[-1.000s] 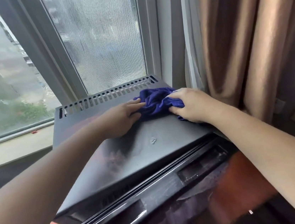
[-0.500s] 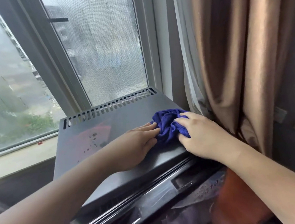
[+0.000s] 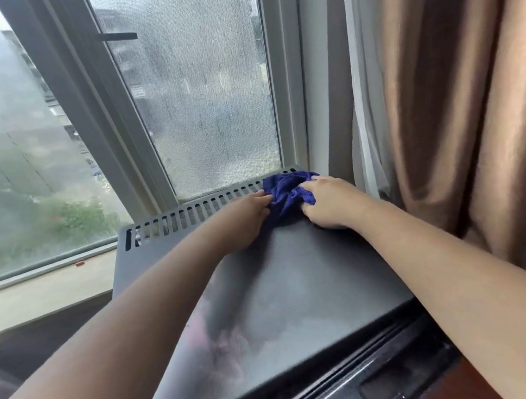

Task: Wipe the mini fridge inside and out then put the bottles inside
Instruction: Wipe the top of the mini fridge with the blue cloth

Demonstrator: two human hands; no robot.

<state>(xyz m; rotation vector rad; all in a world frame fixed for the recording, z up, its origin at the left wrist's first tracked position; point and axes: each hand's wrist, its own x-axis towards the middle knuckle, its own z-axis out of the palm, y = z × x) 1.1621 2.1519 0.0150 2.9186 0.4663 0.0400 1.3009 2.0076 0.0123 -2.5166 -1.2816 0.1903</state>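
My left hand [image 3: 244, 220] pinches the left edge of the blue cloth [image 3: 287, 193], my right hand [image 3: 328, 203] grips its right side. Cloth bunched on mini fridge [image 3: 297, 278] top, far right corner, over vent slots [image 3: 190, 214].

Left hand [image 3: 244, 218] and right hand [image 3: 331, 202] bunch the blue cloth [image 3: 287, 193] on top of the mini fridge [image 3: 297, 278]!

Both arms reach out over the dark lid, and each grip curls into the cloth from its own side, pressing it down at the far right corner, right over the end of the vent slots [image 3: 190, 213]. Smeary grey patches show on the near part of the lid. The misted window [image 3: 208, 90] rises behind, with a pale sill [image 3: 34, 293] to the left and a brown curtain [image 3: 457, 92] hanging just right of the fridge.
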